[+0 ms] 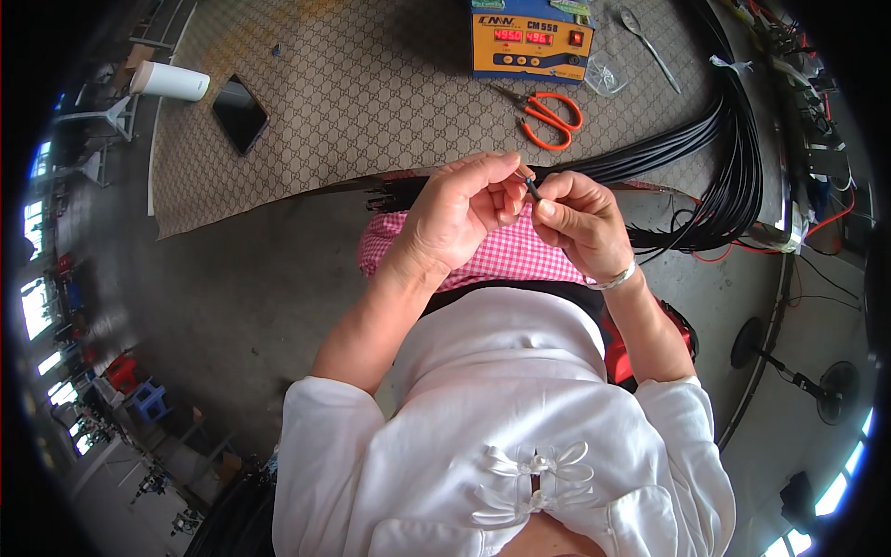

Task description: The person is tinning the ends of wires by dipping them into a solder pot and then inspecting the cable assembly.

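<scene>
Just past the table's front edge, both my hands meet at chest height. My right hand (587, 226) pinches a short black cable end (533, 189) between thumb and fingers. My left hand (467, 206) sits close beside it, fingers curled and thumb stretched toward the cable's tip. A small brownish piece shows at that tip; whether it is a fingertip or bare wire is unclear, and what the left fingers hold is hidden. A thick bundle of black cables (738, 181) runs along the table edge behind my hands and loops down at the right.
On the patterned tabletop (371, 84) lie orange-handled scissors (554, 121), a yellow and blue box with a red display (529, 46), a clear plastic bag (605, 74), a spoon (650, 48), a phone (240, 114) and a white tumbler (171, 82). Pink checked cloth (492, 255) covers my lap.
</scene>
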A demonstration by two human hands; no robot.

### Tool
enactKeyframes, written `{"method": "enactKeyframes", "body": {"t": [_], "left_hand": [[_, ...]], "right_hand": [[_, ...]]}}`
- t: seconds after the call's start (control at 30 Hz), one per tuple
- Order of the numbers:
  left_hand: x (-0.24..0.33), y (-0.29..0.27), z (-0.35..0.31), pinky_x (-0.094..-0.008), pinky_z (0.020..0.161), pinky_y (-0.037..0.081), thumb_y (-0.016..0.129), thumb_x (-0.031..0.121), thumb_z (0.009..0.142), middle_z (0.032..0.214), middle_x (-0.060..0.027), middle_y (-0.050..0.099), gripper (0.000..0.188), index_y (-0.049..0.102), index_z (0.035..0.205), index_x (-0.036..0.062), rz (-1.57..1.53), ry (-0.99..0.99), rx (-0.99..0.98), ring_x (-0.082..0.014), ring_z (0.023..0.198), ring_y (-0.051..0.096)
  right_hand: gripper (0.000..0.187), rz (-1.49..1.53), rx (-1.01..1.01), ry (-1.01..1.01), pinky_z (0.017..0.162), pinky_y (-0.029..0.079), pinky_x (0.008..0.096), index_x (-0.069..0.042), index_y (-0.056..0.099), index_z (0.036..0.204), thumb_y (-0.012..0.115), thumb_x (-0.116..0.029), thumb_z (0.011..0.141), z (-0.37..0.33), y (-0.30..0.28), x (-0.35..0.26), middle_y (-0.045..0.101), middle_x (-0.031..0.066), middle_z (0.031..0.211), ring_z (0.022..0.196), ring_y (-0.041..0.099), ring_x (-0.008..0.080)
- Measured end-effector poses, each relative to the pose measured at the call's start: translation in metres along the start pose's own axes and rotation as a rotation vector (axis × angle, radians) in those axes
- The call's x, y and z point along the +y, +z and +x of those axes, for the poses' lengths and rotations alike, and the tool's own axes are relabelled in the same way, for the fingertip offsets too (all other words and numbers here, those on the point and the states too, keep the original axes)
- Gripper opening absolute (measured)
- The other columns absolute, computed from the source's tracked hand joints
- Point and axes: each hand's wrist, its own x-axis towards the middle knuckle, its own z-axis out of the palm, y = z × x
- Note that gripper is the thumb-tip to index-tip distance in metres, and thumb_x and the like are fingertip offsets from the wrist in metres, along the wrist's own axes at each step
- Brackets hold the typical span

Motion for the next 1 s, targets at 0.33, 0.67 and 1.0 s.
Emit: {"method": "enactKeyframes", "body": {"t": [0.33, 0.67, 1.0], "left_hand": [[0.012, -0.005, 0.005, -0.0226, 0.053, 0.041, 0.055, 0.016, 0.078, 0.061, -0.0068, 0.056, 0.018, 0.059, 0.072, -0.0012, 0.086, -0.15, -0.009, -0.0136, 0.056, 0.051], [0.01, -0.009, 0.008, -0.0239, 0.052, 0.042, 0.057, 0.014, 0.076, 0.061, -0.0073, 0.056, 0.017, 0.059, 0.071, -0.0021, -0.032, -0.218, 0.009, -0.0143, 0.054, 0.05], [0.008, -0.016, 0.011, -0.0235, 0.053, 0.043, 0.057, 0.016, 0.079, 0.063, -0.0068, 0.057, 0.019, 0.06, 0.074, -0.0026, -0.065, -0.258, -0.063, -0.0133, 0.057, 0.051]], "right_hand": [[0.008, -0.054, -0.08, 0.023, 0.043, 0.03, 0.0178, 0.0, 0.058, 0.085, 0.06, -0.008, 0.083, 0.0, -0.004, -0.002, 0.051, 0.0006, 0.064, 0.052, 0.041, 0.0056], [0.009, -0.045, -0.096, 0.066, 0.042, 0.028, 0.0176, 0.0, 0.058, 0.087, 0.059, -0.008, 0.083, 0.001, -0.01, 0.0, 0.05, -0.0003, 0.064, 0.05, 0.038, 0.0043], [0.01, -0.036, -0.102, 0.095, 0.042, 0.027, 0.0177, 0.001, 0.058, 0.087, 0.058, -0.009, 0.084, 0.002, -0.01, -0.003, 0.049, -0.0007, 0.064, 0.05, 0.037, 0.004]]}}
